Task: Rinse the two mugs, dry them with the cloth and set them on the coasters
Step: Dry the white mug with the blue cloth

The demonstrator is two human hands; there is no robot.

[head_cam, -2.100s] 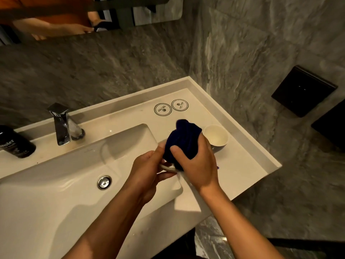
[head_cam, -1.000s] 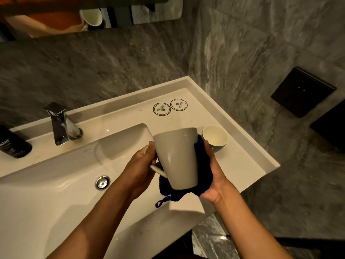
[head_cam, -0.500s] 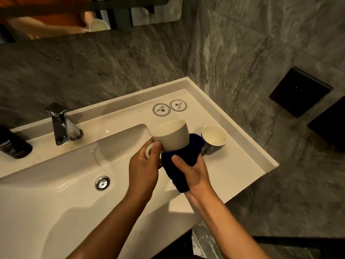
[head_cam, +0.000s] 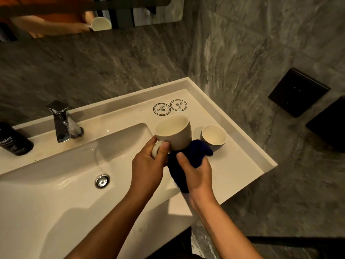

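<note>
You hold mug (head_cam: 173, 132) by handle, left grip (head_cam: 149, 165); right grip (head_cam: 197, 174) clutches cloth (head_cam: 186, 159) beneath, drying. Second mug (head_cam: 213, 136) beyond right grip; coasters (head_cam: 169, 107) bare.

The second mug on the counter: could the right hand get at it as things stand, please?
Probably yes, once freed. The second mug stands just beyond the right hand, nothing between them, but that hand grips the blue cloth against the held mug.

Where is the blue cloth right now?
The blue cloth is in the right hand, pressed under the held mug, just left of the other mug on the counter.
</note>
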